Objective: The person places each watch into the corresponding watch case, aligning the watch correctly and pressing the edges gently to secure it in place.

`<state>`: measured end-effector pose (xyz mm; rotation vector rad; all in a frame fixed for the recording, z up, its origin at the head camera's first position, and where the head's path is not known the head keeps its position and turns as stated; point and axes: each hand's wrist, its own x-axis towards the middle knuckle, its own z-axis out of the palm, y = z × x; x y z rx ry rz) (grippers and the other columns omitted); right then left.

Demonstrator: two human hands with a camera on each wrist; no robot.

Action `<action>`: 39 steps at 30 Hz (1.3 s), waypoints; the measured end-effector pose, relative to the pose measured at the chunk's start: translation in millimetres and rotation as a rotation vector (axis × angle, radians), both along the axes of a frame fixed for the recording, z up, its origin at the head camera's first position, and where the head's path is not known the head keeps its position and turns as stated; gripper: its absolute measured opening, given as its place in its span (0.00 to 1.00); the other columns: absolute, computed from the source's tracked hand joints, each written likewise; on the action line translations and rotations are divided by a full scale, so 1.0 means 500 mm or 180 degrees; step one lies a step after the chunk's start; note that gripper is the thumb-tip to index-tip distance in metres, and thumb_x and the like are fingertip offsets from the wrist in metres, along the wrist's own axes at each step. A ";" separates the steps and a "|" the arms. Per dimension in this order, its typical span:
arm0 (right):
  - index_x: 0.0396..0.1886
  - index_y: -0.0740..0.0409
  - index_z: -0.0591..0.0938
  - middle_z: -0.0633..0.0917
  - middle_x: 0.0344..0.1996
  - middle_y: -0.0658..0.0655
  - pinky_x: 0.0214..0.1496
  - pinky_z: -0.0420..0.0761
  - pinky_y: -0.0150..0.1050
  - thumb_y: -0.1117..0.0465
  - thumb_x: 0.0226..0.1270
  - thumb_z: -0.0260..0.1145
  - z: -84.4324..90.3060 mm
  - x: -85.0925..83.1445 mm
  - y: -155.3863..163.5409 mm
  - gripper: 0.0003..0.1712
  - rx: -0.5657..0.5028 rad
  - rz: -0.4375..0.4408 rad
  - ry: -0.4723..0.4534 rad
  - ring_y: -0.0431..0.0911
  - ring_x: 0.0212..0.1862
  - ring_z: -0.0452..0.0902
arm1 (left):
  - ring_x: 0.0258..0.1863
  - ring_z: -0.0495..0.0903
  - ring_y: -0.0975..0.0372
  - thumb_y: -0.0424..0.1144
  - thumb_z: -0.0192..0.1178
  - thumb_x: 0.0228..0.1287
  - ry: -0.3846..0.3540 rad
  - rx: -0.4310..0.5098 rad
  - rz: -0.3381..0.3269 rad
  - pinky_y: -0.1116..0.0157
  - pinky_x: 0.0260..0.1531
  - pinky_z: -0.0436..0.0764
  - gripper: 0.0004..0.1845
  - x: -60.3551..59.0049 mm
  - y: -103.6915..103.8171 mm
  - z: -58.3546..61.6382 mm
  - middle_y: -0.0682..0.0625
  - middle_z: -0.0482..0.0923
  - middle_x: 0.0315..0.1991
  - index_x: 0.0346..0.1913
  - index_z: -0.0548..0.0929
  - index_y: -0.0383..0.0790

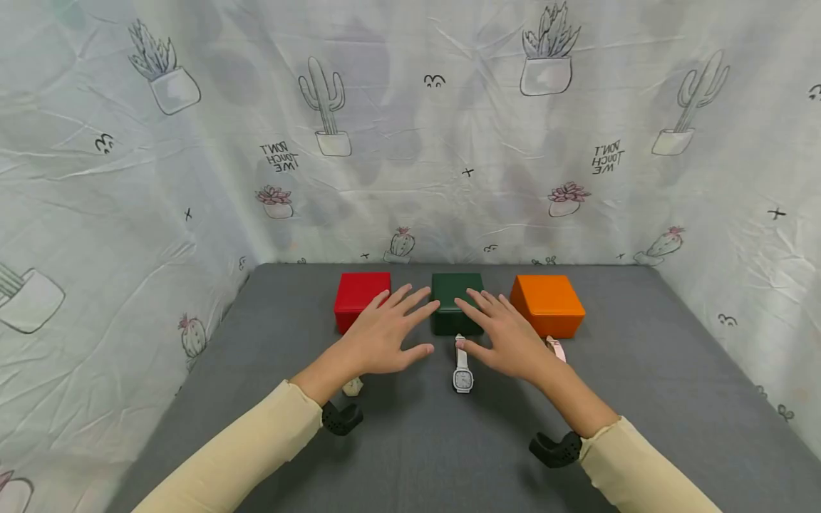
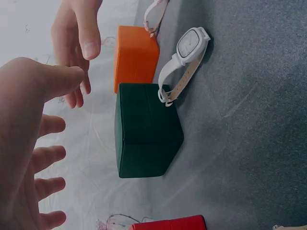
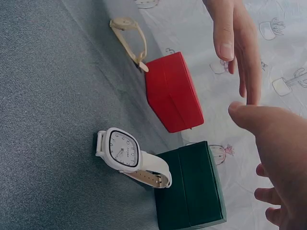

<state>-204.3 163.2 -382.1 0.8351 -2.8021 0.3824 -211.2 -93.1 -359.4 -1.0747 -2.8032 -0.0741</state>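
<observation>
My left hand (image 1: 383,336) hovers with fingers spread, between the red box (image 1: 362,298) and the dark green box (image 1: 457,285). Over the front of the green box and toward the orange box (image 1: 549,305) reaches my right hand (image 1: 509,336), its fingers also spread and holding nothing. A white watch (image 3: 125,150) with a squarish dial lies before the green box, its strap end beside the box. Partly hidden under my left arm is a cream watch (image 3: 125,24) by the red box. By the orange box shows a pale pink watch strap (image 1: 556,349), mostly behind my right wrist.
The boxes stand in a row near the back of the grey tabletop (image 1: 410,456). A white curtain (image 1: 410,142) printed with cacti hangs behind and along both sides. Each wrist wears a black band (image 1: 342,419).
</observation>
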 end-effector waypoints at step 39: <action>0.73 0.50 0.65 0.64 0.73 0.60 0.71 0.65 0.57 0.42 0.66 0.63 -0.022 -0.056 -0.126 0.39 -0.0135 0.0170 -0.0186 0.57 0.72 0.62 | 0.74 0.56 0.49 0.62 0.57 0.62 -0.0024 -0.0006 0.0415 0.42 0.70 0.58 0.40 -0.026 -0.102 -0.024 0.48 0.54 0.76 0.74 0.60 0.53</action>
